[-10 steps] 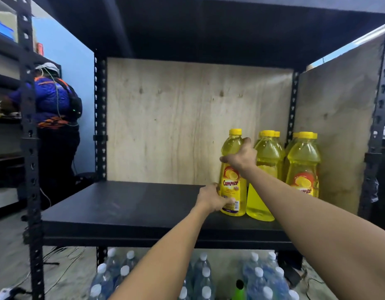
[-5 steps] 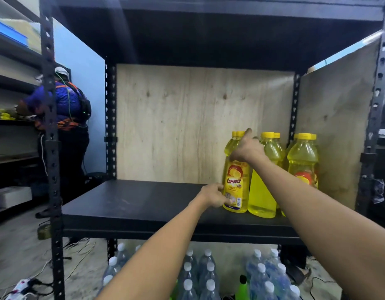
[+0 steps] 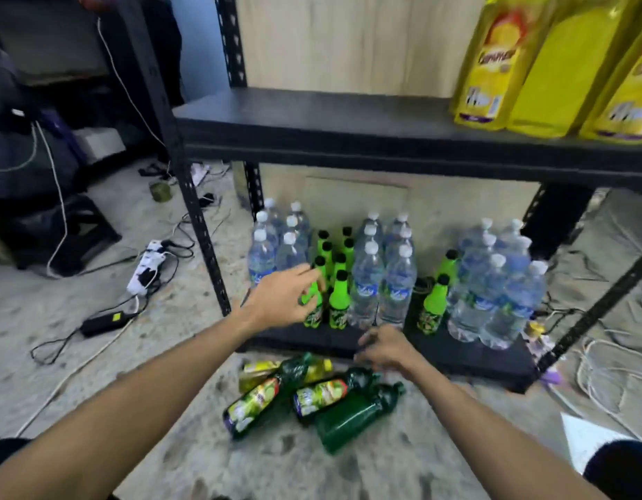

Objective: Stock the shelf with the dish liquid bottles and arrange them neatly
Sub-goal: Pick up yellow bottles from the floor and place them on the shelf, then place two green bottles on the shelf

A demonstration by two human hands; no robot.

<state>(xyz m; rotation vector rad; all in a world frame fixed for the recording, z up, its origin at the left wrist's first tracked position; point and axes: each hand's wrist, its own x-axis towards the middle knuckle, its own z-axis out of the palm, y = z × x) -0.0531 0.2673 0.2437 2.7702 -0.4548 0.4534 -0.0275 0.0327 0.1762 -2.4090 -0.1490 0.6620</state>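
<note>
Three dark green dish liquid bottles lie on the floor in front of the rack, with a yellow-green bottle lying behind them. My right hand hovers just above them, fingers spread, holding nothing. My left hand is open in the air in front of the bottom shelf's bright green bottles. Yellow dish liquid bottles stand at the right end of the black middle shelf.
Clear water bottles stand in groups on the bottom shelf. A black rack post rises at the left. A power strip and loose cables lie on the concrete floor to the left and right.
The view has dropped from the middle shelf to the floor. Both hands let go of the yellow bottle and came down over the green bottles on the floor.
</note>
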